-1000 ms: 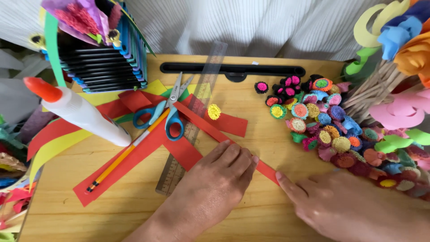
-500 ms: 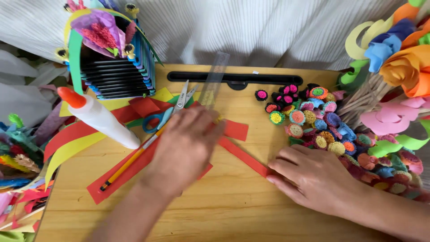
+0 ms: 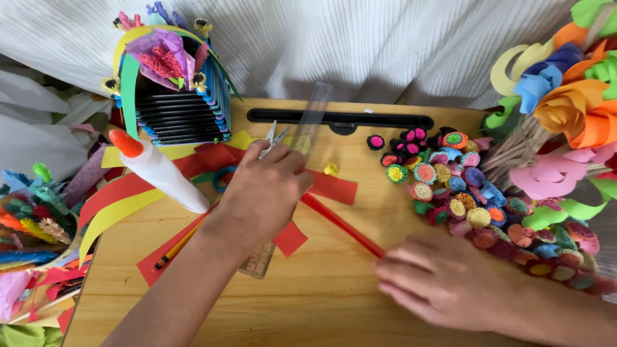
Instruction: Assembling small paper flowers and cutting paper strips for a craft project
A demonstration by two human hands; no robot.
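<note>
My left hand (image 3: 263,193) lies over the scissors (image 3: 272,139), fingers curled around the blue handles, the blades sticking out past my fingertips. It also covers the middle of a clear ruler (image 3: 316,115). A narrow red paper strip (image 3: 340,225) runs diagonally from under that hand to my right hand (image 3: 443,279). That hand is flat on the wooden board (image 3: 321,302), its fingers over the strip's near end, and it looks slightly blurred. Wider red paper pieces (image 3: 331,186) lie beneath the ruler.
A white glue bottle (image 3: 160,172) with an orange cap lies left of my hand, with a yellow pencil (image 3: 175,247) nearby. A heap of small quilled paper discs (image 3: 463,189) fills the right. Paper flowers on sticks (image 3: 565,109) stand far right, and a rack of paper strips (image 3: 180,115) stands at the back left.
My left hand moved from the strip's near end up to the scissors and closed over them. My right hand slid along the strip and stays pressed on its end.
</note>
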